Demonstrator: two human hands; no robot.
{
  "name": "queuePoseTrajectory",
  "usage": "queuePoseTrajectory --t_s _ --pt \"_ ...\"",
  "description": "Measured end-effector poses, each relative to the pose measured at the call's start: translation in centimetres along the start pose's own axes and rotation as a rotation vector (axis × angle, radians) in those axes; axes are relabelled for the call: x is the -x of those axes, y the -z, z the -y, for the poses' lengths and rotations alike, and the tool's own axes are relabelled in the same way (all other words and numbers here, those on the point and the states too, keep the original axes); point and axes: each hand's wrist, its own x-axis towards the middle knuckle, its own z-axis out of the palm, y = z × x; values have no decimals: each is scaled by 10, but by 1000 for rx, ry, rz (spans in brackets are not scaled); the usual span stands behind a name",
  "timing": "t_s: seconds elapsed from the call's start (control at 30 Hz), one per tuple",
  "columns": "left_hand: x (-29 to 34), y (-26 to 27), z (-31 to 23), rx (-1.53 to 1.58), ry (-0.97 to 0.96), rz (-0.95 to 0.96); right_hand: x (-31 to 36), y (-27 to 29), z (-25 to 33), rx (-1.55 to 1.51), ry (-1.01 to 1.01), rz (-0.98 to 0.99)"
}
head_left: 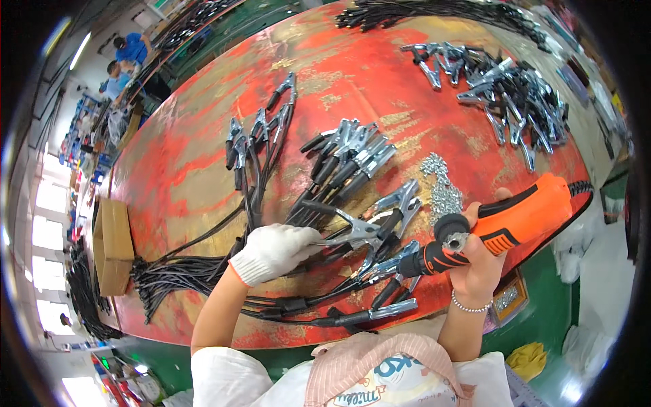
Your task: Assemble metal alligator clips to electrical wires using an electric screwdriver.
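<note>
My left hand (274, 252), in a white knit glove, is closed on a metal spring clamp (361, 232) with black-sleeved handles, held over the near middle of the table. My bare right hand (480, 264) grips an orange and black power screwdriver (519, 216), its nose pointing left. The tool's tip reaches in among clamps beside the held one, and whether it touches a screw is hidden. Under and around my left hand lie black cables (196, 271). Just beyond it is a cluster of clamps on cables (352, 149).
Loose small screws (444, 193) form a heap beyond the screwdriver. Farther right lies a big pile of clamps (522, 112); black cables (434, 10) line the far edge. A cardboard box (114, 245) stands at left. Two people work at a bench (159, 57) far left.
</note>
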Motion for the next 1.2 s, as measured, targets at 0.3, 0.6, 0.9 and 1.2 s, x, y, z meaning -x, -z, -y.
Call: queuePoseTrajectory --t_s 0.3,0.6,0.9,1.2 --pt "31 14 45 747 -111 -384 0 -24 -13 68 -23 13" --pt "22 12 37 2056 143 -689 -25 -112 -91 137 -230 197" --pt "38 20 65 2147 74 -640 -53 -163 -165 367 -240 336" --pt "38 21 74 2112 37 -499 -53 -171 -172 402 -197 431"
